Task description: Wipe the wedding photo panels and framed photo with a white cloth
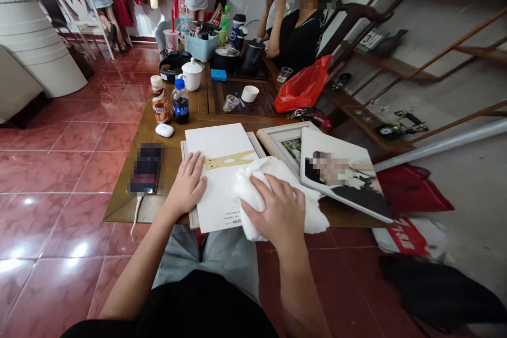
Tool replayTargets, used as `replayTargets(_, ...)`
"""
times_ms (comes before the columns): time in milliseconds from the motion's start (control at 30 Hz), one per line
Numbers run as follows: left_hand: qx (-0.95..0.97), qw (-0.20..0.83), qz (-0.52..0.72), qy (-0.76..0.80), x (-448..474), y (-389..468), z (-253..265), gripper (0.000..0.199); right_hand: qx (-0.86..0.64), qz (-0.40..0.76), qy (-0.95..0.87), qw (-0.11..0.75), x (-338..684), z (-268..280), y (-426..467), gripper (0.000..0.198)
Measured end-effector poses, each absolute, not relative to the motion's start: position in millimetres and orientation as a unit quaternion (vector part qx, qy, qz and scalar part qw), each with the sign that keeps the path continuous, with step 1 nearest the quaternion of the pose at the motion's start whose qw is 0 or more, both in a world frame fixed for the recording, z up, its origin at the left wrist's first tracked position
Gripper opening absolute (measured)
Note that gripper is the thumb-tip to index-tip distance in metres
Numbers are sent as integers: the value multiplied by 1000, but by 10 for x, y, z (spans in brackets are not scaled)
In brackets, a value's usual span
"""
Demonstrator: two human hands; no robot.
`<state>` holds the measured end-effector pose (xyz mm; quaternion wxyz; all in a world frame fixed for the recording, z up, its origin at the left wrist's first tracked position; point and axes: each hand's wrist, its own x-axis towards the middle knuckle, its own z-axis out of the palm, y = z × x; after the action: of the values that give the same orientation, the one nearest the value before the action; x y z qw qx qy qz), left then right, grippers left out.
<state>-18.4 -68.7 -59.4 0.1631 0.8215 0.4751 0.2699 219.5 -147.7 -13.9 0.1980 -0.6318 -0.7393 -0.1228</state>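
My left hand (pixel 189 182) lies flat with fingers spread on the left edge of a white book (pixel 216 140), which has a yellow-green figure on its cover and small print and a barcode near its lower edge. The book rests over a light-framed box or frame (pixel 258 142). My right hand (pixel 277 206) has its fingers curled round a bunched white cloth (pixel 252 177) on the book's lower right part. Some of the cloth spreads to the right, partly over a photo album (pixel 340 169) and close to a wood-framed picture (pixel 292 146).
On the table's left are a phone (pixel 146 169) on a cable, a white earbud case (pixel 164 130), a coffee bottle (pixel 160 100) and a cola bottle (pixel 181 103). A lidded cup (pixel 191 75), a small white cup (pixel 250 94) and a red plastic bag (pixel 303 87) stand farther back. Another person sits across.
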Motion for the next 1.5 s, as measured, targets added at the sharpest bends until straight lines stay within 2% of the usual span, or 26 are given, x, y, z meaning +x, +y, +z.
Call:
replayTargets(100,822,160,273,474,-183,-688,-598,58,-634,-124,-743,175,2157,-115,-1422,47)
replayTargets(400,828,168,268,463,-210,-682,-581,60,-519,8,-841,152,1841,-16,-1362,56)
replayTargets(700,823,173,262,474,-197,-691,-583,59,-675,-65,-719,150,2215,-71,-1030,54)
replayTargets(1000,828,179,265,460,-214,-689,-571,59,-501,-3,-857,121,1869,-26,-1016,59)
replayTargets(1333,821,173,265,476,-193,-691,-595,59,-640,-25,-760,105,2132,88,-754,54)
replayTargets(1500,824,176,261,471,-204,-700,-575,58,-550,-2,-830,89,1941,80,-764,58)
